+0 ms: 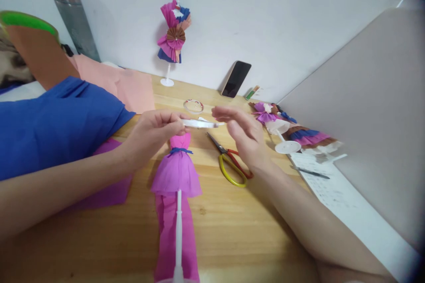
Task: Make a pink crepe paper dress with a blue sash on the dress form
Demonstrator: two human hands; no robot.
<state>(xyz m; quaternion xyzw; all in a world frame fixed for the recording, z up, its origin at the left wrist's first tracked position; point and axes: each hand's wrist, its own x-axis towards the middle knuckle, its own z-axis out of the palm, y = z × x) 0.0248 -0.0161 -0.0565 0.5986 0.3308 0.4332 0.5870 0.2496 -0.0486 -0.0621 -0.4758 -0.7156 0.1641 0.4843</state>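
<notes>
My left hand (151,135) pinches a thin white roll of tape (201,124), seen edge-on above the table. To its right my right hand (244,137) has its fingers stretched out and the thumb apart, close to the roll's far end; whether a fingertip touches it I cannot tell. Under the hands lies a small dress form in a pink and purple crepe-paper dress (177,172) with a blue waist tie, its white stand pole (179,230) pointing towards me. Scissors (232,169) with yellow and red handles lie partly open beside my right hand.
Blue paper (63,119), pink paper (133,90) and a grey bottle (75,13) are on the left. At the back stand a dressed figure (174,37) and a phone (236,78), near a clear ring (193,106). On the right, another dressed figure (308,137) lies near written paper and a pen (312,172).
</notes>
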